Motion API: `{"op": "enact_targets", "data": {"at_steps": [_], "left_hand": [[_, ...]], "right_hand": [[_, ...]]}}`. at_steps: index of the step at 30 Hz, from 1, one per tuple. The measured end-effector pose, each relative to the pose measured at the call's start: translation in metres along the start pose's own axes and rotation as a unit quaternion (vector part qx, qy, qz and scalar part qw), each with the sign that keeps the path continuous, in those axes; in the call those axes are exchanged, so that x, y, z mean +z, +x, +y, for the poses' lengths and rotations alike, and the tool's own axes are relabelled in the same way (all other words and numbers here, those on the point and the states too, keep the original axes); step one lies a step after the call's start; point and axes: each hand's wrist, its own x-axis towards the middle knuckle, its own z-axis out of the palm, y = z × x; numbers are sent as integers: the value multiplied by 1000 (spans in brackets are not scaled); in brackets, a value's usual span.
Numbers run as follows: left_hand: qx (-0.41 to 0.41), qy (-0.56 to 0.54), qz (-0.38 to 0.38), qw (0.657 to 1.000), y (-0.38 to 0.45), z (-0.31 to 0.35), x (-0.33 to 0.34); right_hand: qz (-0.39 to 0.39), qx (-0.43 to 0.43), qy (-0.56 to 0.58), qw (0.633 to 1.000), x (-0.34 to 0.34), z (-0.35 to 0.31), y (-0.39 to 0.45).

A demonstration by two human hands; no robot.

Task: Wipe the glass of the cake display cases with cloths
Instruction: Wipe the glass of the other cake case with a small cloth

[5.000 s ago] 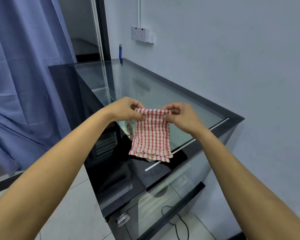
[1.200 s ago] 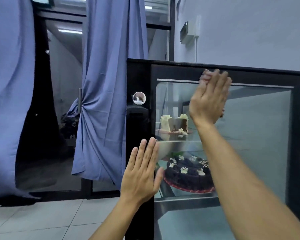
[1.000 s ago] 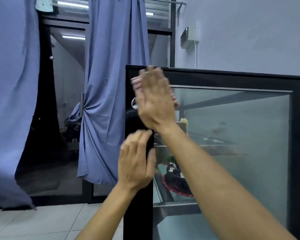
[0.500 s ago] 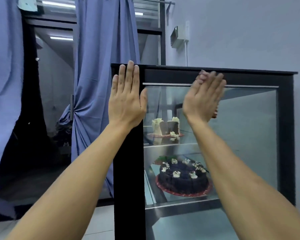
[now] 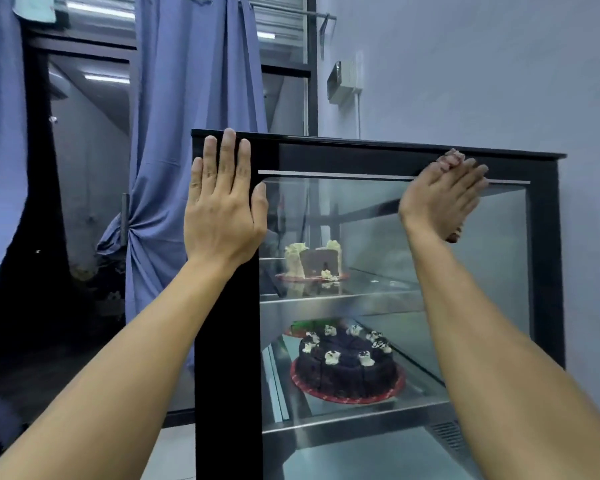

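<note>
A black-framed cake display case (image 5: 229, 341) stands in front of me with its side glass (image 5: 496, 271) facing me. My left hand (image 5: 222, 209) lies flat, fingers straight, on the upper left corner of the black frame. My right hand (image 5: 440, 199) presses flat against the top of the glass near the upper frame. The red-and-white checked cloth (image 5: 450, 158) is under it; only small bits show past the fingertips and below the palm. Inside, a cut pale cake (image 5: 312, 265) sits on the upper shelf and a dark chocolate cake (image 5: 347, 368) on the lower one.
Blue curtains (image 5: 194, 133) hang left of the case before a dark doorway (image 5: 84, 202). A grey wall (image 5: 482, 71) with a small wall box (image 5: 343, 81) runs behind and to the right. Pale floor tiles (image 5: 174, 448) show at the bottom.
My right hand has swept with the cloth to the right along the top of the glass. My left hand rose to the frame's upper corner and now stays there.
</note>
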Motion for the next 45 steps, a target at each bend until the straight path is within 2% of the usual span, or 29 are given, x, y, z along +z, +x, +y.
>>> {"op": "enact_targets", "data": {"at_steps": [1, 3, 5, 6, 9, 11, 12, 13, 15, 16, 17, 18, 19, 20, 22, 23, 25, 27, 28, 30, 33, 35, 36, 37, 39, 42, 45], "left_hand": [[-4, -4, 1, 1000, 0, 0, 0], [-12, -12, -2, 1000, 0, -1, 0], [-12, -7, 3, 1000, 0, -2, 0], [-7, -4, 4, 1000, 0, -3, 0], [-3, -6, -1, 1000, 0, -4, -1], [-2, -8, -5, 1000, 0, -4, -1], [-2, -8, -7, 1000, -1, -4, -1], [-2, -6, -9, 1000, -1, -4, -1], [-4, -1, -8, 1000, -1, -3, 0], [-3, 1, -8, 1000, 0, -2, 0], [-2, 1, -8, 1000, 0, -2, 0], [0, -2, -8, 1000, -1, -1, 0], [2, -5, -6, 1000, -1, -1, 0], [3, -8, -5, 1000, -1, -2, 0], [1, -16, -2, 1000, -2, -4, 0], [1, -23, -1, 1000, -2, -5, -1], [0, -34, 2, 999, -1, -5, -2], [2, -28, -1, 1000, -2, -5, -4], [3, -22, -4, 1000, -2, -5, -5], [5, -7, -12, 1000, -3, -4, -4], [10, 10, -13, 1000, -3, -2, -2], [19, 16, -13, 1000, -3, -2, -1], [21, 13, -15, 1000, -3, -2, -1], [21, 10, -16, 1000, -3, -3, -1], [21, 2, -16, 1000, -2, -4, -1], [25, -1, -13, 1000, -1, -6, -1], [24, 5, -11, 1000, -2, -7, -1]], "right_hand": [[-4, -44, 11, 999, 8, -17, -21], [-23, -208, 32, 977, 27, -47, -75], [-43, -368, 31, 928, 42, -62, -119], [-54, -422, 33, 905, 45, -63, -130], [-108, -519, 34, 847, 32, -42, -110], [-108, -550, 11, 828, 19, -9, -77], [-88, -531, 5, 843, 13, 11, -56], [-61, -468, 4, 882, 5, 30, -34], [-23, -228, 9, 973, -9, 52, 2], [-11, -113, 7, 994, -11, 52, 9], [0, -57, 3, 998, -9, 44, 4], [7, -68, 3, 998, -4, 31, -9], [7, -130, 2, 992, 2, 13, -30], [-1, -226, 4, 974, 12, -7, -57], [-47, -415, 5, 909, 32, -38, -115], [-74, -468, 6, 880, 38, -47, -137], [-103, -521, 27, 847, 39, -53, -149], [-95, -545, 20, 833, 33, -40, -121], [-87, -532, 10, 842, 31, -28, -99], [-47, -447, -16, 893, 23, 3, -51], [6, -197, -21, 980, 1, 42, -1], [11, -34, -3, 999, -4, 34, -2], [13, -7, -1, 1000, -2, 19, -13], [4, -32, 4, 999, 4, -2, -31], [-23, -196, 19, 980, 24, -39, -81], [-73, -446, -1, 892, 44, -55, -126], [-113, -607, -27, 786, 24, -28, -75]]}}
